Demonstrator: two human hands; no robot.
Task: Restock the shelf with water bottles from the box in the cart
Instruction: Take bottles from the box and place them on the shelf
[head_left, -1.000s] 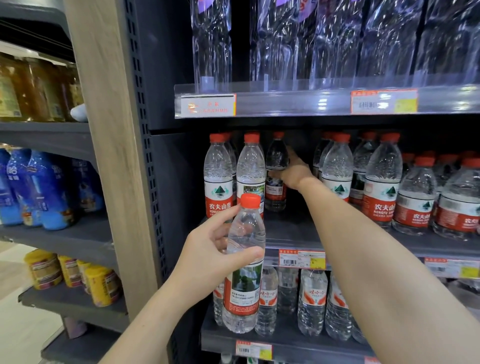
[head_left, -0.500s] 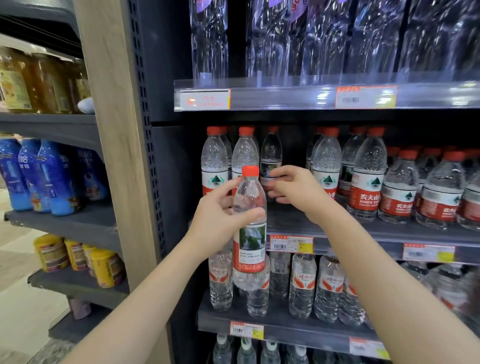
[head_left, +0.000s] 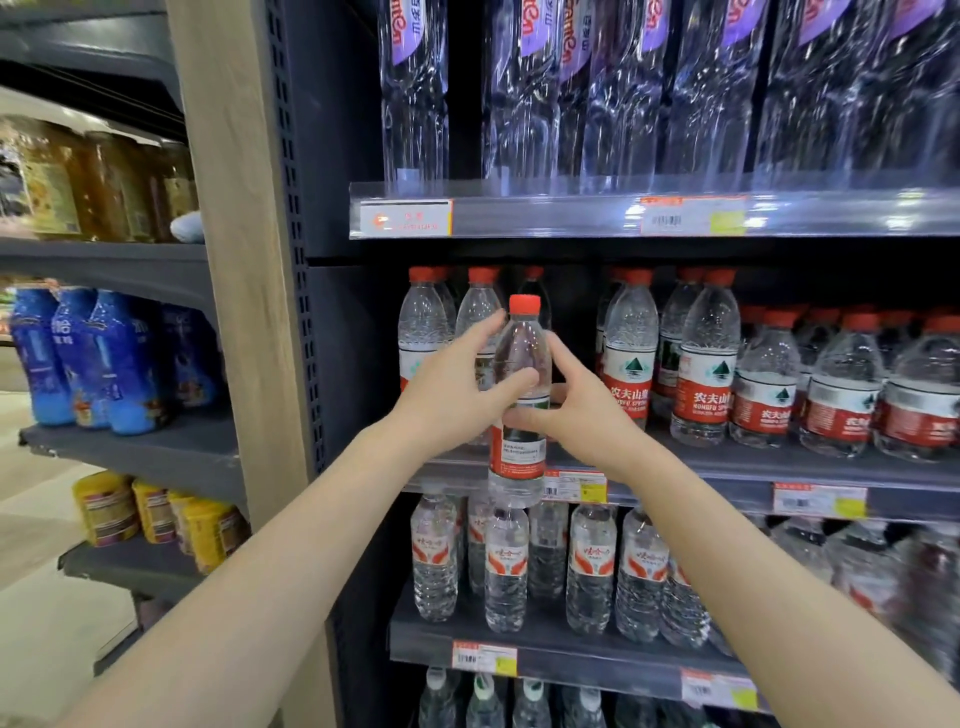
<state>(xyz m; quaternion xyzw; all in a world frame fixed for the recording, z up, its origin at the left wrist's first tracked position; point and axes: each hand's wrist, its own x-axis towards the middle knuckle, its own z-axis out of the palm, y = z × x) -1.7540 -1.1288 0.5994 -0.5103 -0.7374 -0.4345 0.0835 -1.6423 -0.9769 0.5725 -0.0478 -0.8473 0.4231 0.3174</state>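
A clear water bottle (head_left: 521, 358) with a red cap and red label is held upright in front of the middle shelf (head_left: 727, 467). My left hand (head_left: 457, 389) grips its left side, thumb across the front. My right hand (head_left: 571, 410) wraps its right side at the label, fingers touching the bottle. Rows of the same red-capped bottles (head_left: 706, 364) stand on that shelf, left and right of a gap behind the held bottle. The cart and box are out of view.
Tall clear bottles with purple labels (head_left: 613, 88) fill the upper shelf. Smaller water bottles (head_left: 592, 571) line the lower shelf. A wooden upright (head_left: 234, 260) separates a left bay with blue bottles (head_left: 104, 364) and yellow jars (head_left: 156, 514).
My right hand drew back from deep in the shelf and closed on the bottle's right side. My left hand raised the bottle up to the middle shelf level.
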